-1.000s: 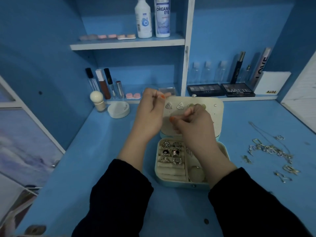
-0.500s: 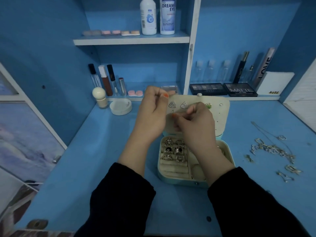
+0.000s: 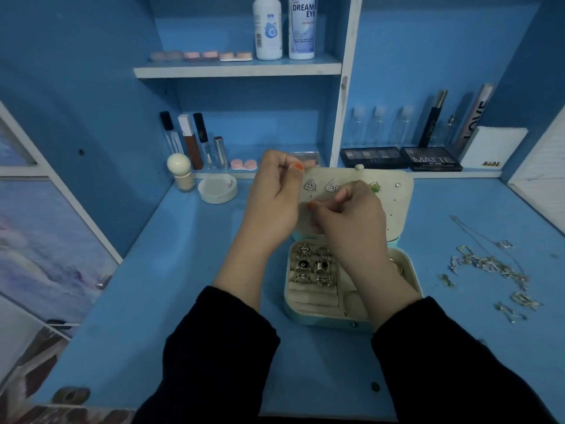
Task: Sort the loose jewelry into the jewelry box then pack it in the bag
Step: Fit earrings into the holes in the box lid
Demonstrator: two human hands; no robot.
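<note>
A pale mint jewelry box (image 3: 321, 319) stands open on the blue desk, its cream lid (image 3: 397, 206) upright. Several rings (image 3: 315, 264) fill its left slots. Two triangular earrings (image 3: 310, 185) and a green earring (image 3: 375, 187) are pinned to the lid. My left hand (image 3: 272, 203) grips the lid's upper left corner, thumb on its front. My right hand (image 3: 351, 228) pinches a small thin earring (image 3: 310, 199) against the lid below the triangular pair. Loose chains and earrings (image 3: 489, 266) lie on the desk to the right.
Lip glosses (image 3: 195, 139), a round white pot (image 3: 217, 188) and a contact lens case (image 3: 243, 164) stand behind the box to the left. Eyeshadow palettes (image 3: 431, 159) and small bottles (image 3: 379, 123) fill the right shelf. Two solution bottles (image 3: 269, 26) sit on the upper shelf.
Both hands stay at the lid. My right fingertips have shifted only slightly at the same spot on the lid, and the view has moved a little.
</note>
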